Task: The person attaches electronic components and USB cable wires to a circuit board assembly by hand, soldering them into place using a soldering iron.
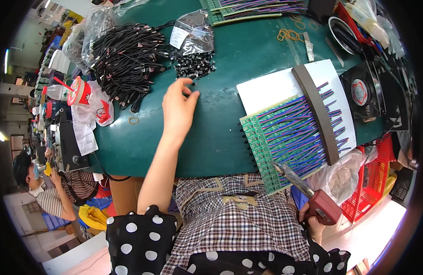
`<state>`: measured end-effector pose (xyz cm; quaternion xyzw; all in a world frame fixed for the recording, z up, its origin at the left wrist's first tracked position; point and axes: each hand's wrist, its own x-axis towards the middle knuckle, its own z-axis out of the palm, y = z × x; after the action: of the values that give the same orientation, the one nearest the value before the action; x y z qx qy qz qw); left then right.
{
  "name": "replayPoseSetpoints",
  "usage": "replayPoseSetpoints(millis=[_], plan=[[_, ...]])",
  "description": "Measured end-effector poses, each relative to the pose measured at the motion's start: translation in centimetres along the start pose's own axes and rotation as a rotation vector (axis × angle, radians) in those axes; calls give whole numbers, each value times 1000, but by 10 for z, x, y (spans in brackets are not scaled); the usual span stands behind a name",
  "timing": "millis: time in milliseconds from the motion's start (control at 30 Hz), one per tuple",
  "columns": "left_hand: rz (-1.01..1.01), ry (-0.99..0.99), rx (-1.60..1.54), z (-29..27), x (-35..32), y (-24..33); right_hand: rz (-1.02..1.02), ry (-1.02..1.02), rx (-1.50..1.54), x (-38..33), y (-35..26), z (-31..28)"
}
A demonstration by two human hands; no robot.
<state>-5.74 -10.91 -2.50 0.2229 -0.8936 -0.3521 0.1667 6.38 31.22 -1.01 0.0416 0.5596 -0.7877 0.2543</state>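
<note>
My left hand [178,107] reaches over the green table at the near edge of a pile of small black parts [195,65]. Its fingers are bent, with the thumb apart from the index finger, and I see nothing held between them. One loose black piece lies by the index fingertip. At the lower right, my right hand [314,228] is wrapped round the dark red handle of a soldering gun [325,207]. The gun's metal shaft points at the near end of a green circuit board panel [265,158]. Rows of red, blue and black wires run from the panel under a dark bar [316,114].
Bundled black cables [126,59] and a clear bag [195,34] lie at the back left. A red cup [78,91] stands left. More wired boards [248,10], rubber bands [288,35], a black fan [362,91] and a red crate [374,178] are right. Another person [51,192] sits far left.
</note>
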Motion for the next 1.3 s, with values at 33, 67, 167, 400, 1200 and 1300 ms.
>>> replayPoseSetpoints(millis=[33, 67, 167, 400, 1200, 1300], plan=[[6, -14, 75, 1, 9, -6, -22, -15, 17, 0, 1, 1], [2, -42, 51, -2, 18, -14, -40, -23, 16, 0, -3, 6], [4, -65, 51, -7, 22, -15, 37, -20, 1, 2, -3, 4], [-73, -89, -213, -13, -3, 11, 47, -22, -151, -5, 2, -11], [-549, -715, -978, 2, -141, 80, 43, 42, -11, 3, -9, 12], [-514, -677, -948, 5, -141, 83, 24, 10, -65, 2, -8, 8]])
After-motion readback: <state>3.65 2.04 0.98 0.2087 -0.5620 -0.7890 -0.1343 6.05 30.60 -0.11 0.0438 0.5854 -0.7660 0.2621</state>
